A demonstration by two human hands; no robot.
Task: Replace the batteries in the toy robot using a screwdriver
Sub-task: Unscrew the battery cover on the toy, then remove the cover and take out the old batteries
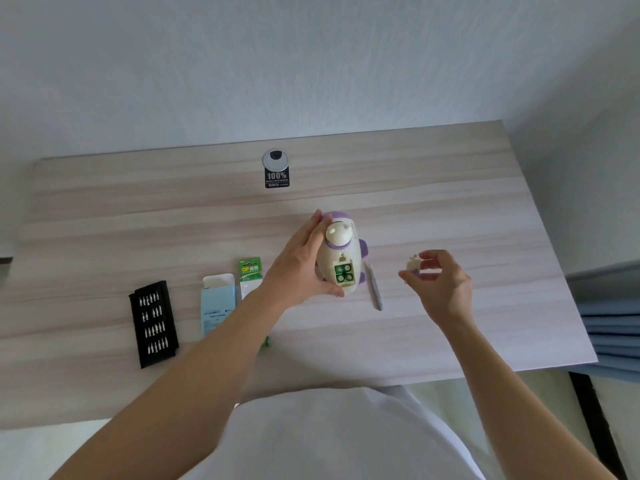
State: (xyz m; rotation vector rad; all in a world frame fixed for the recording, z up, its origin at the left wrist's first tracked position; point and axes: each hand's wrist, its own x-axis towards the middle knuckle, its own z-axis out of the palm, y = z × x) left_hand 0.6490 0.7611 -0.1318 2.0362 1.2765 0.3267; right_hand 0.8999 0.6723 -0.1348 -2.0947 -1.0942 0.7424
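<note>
Starting leftmost, a bit case [154, 323], blue box [218, 303] and battery pack [250, 275] lie flat; the left hand [301, 265] grips the toy robot [341, 251] mid-table, compartment open, four batteries [344, 274] seated; the screwdriver [374, 289] lies beside it; the right hand [440, 282] pinches a blurred pale piece [414, 263], probably the cover; closing and screwing seemingly remain.

Likely an office or home study: a pale wood-grain laminate worktop [138, 220] with a round silver cable grommet [275, 159] near its far edge, set against a plain white textured wall [311, 64], with a blue pleated curtain [613, 323] alongside.
</note>
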